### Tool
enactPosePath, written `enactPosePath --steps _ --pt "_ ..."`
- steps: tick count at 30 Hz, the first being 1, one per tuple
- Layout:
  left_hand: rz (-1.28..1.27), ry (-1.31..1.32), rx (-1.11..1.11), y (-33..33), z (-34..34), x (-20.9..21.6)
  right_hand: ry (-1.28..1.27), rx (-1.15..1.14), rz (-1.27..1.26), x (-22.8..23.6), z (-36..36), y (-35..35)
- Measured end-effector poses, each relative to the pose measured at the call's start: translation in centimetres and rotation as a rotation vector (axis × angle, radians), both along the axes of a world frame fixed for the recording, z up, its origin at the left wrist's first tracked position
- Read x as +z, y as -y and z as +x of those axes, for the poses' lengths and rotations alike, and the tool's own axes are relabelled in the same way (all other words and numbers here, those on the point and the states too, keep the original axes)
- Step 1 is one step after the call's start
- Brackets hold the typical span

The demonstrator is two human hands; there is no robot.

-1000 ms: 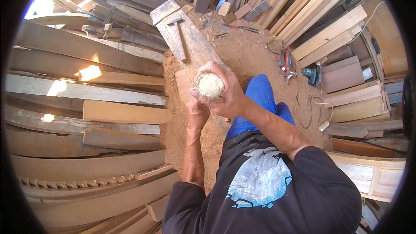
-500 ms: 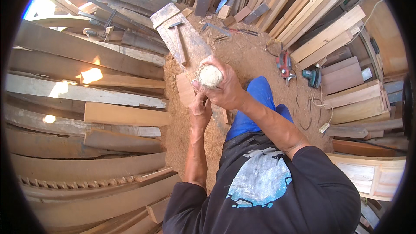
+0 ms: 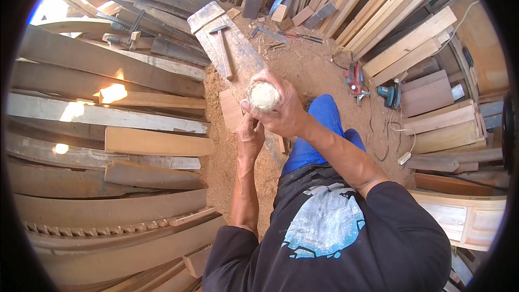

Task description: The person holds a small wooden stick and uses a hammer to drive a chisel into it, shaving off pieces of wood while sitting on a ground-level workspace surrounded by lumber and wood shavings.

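My right hand [image 3: 284,111] is wrapped around a thick, round, pale wooden piece [image 3: 264,96], whose cut end faces up at me. My left hand [image 3: 250,134] sits just below it, fingers curled against the lower part of the same piece; that lower part is hidden by both hands. Beyond the hands a flat plank [image 3: 227,40] lies on the sawdust floor with a hammer [image 3: 221,46] on top. A small board [image 3: 231,111] lies on the ground just left of my hands.
Curved and straight planks [image 3: 108,146] are stacked along the left. Long boards [image 3: 400,38] lean at the right. A red power tool [image 3: 354,78] and a green one [image 3: 389,94] with cords lie on the sawdust floor [image 3: 308,65]. A pale panel [image 3: 459,221] sits at the lower right.
Both hands with the round wooden piece have shifted slightly up and away from my body; the grip looks the same.
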State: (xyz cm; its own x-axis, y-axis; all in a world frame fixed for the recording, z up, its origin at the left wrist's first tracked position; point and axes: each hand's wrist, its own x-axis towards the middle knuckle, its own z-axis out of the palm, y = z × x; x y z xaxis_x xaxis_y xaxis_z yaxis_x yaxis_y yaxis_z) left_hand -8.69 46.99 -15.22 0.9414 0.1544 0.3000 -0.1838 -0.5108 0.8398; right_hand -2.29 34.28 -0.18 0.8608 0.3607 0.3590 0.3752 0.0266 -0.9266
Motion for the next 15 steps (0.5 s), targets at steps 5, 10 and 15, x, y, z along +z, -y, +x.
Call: enactPosePath --steps 5,10,15 --pt "0.068 0.115 -0.063 0.4 0.4 -0.3 0.144 -0.058 0.006 -0.7 0.5 0.0" --pt "0.123 0.123 -0.01 0.7 0.5 1.0 0.033 -0.03 0.028 -0.3 0.5 0.2" --pt "0.108 0.142 0.048 0.6 -0.1 1.8 0.147 -0.013 0.06 0.7 -0.4 0.0"
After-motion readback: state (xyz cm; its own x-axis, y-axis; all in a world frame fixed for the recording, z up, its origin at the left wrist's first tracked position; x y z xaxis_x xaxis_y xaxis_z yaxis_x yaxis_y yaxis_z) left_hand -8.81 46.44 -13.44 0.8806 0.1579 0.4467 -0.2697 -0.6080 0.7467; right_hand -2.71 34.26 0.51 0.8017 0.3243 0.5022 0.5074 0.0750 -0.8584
